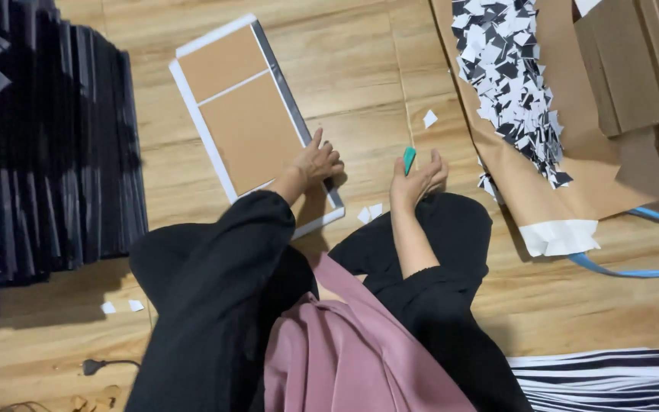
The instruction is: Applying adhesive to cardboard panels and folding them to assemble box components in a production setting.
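A tall stack of dark sheets [47,152] fills the far left of the wooden floor [360,69]. On the right, brown paper [543,191] carries a heap of black-and-white scraps [509,76]. In the middle lies a flat board [245,122], brown panels on white backing with a dark strip along its right edge. The left hand [316,162] presses its near right edge, fingers spread flat. Just right of it, the right hand [419,178] grips a small green tool [409,159].

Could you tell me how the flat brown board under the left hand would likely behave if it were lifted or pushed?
The board looks thin and rigid, so probably light and stiff. Lying flat on the smooth wooden floor, it may slide easily unless the left hand presses it. It cannot roll.
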